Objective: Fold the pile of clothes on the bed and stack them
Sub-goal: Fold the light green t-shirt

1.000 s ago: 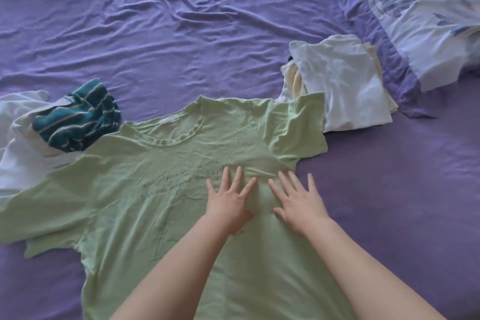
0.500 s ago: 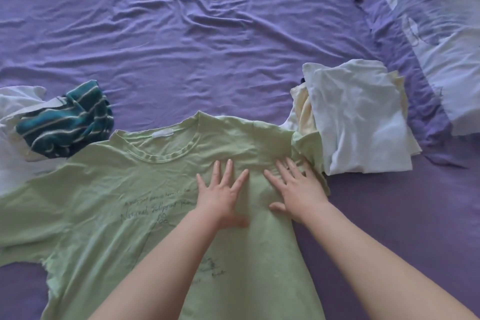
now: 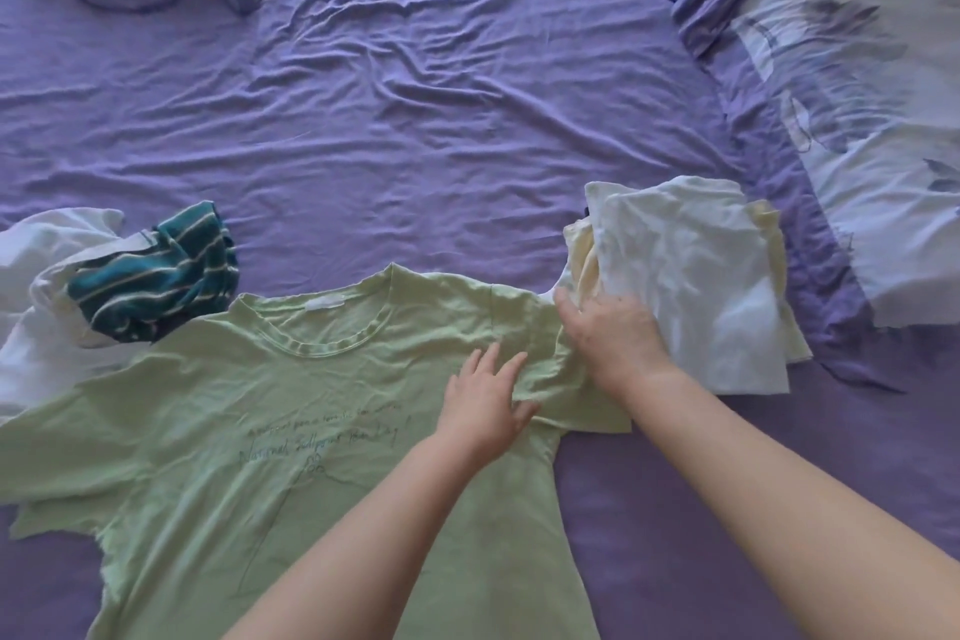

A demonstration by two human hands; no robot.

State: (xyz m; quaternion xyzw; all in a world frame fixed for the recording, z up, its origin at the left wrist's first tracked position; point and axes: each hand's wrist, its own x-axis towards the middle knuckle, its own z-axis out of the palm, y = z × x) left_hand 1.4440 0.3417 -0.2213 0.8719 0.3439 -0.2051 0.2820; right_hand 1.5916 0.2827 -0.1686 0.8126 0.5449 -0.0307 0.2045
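Flat and spread, the left hand (image 3: 485, 400) presses on the right chest of the light green T-shirt (image 3: 218, 411), fingers straight and slightly fanned, pinning the cloth to the bed. From the head view, the right hand (image 3: 610, 338) lies at the shirt's right shoulder, where the sleeve meets the folded white stack (image 3: 696, 286); its fingers are hidden under its own back, so whether it pinches the sleeve or only pushes at it cannot be told.

A second ago both hands lay side by side, open on the shirt's middle, smoothing it. Since then the right hand has travelled out to the sleeve, and that sleeve, which had lain spread flat toward the stack, is now bunched and partly turned in. That suggests smoothing is over and the first fold, sleeve inward, is starting.

The T-shirt lies face up on the purple bedsheet (image 3: 415, 120), its neckline away from the person, its printed script showing, and its left sleeve spread toward the unfolded pile. In that pile, a teal striped garment (image 3: 156, 276) sits on crumpled white clothes (image 3: 47, 286). A floral duvet (image 3: 857, 130) lies bunched at the right.
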